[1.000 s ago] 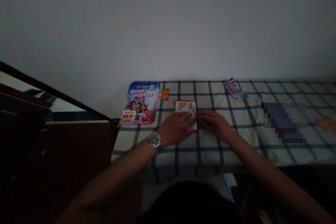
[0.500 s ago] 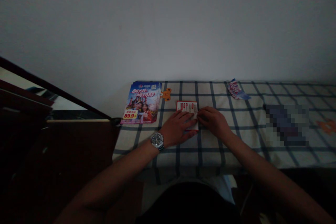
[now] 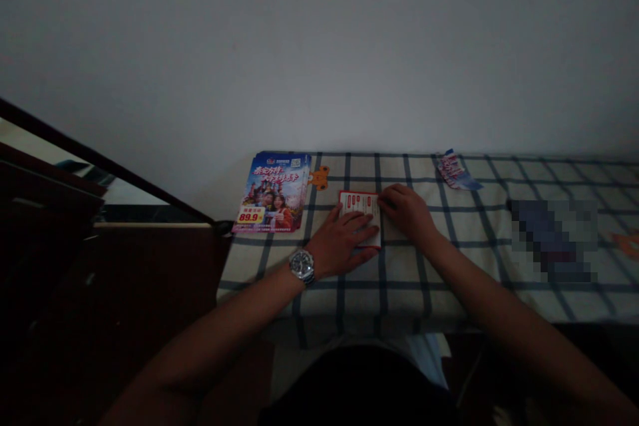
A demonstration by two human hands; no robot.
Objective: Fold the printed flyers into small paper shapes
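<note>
A folded flyer [image 3: 360, 202], white with red print and red edges, lies on the checked tablecloth in front of me. My left hand [image 3: 344, 239] rests flat across its lower part, fingers spread, and covers some of the print. At the flyer's upper right corner, my right hand [image 3: 405, 212] has its fingers bent together in a pinch on the edge; the fingertips are partly hidden. To the left lies a stack of blue and pink flyers [image 3: 272, 193], printed side up, with a yellow price patch.
A crumpled or folded piece of printed paper [image 3: 456, 172] lies at the back right. Farther right, a dark pixelated object [image 3: 552, 239] sits on the checked tablecloth [image 3: 404, 289]. The wall [image 3: 349, 53] rises behind the table; a dark bar [image 3: 150, 190] slants down at left.
My right hand has moved up along the flyer's right edge to its upper corner. The left hand stays pressed on the flyer. The whole view has shifted slightly.
</note>
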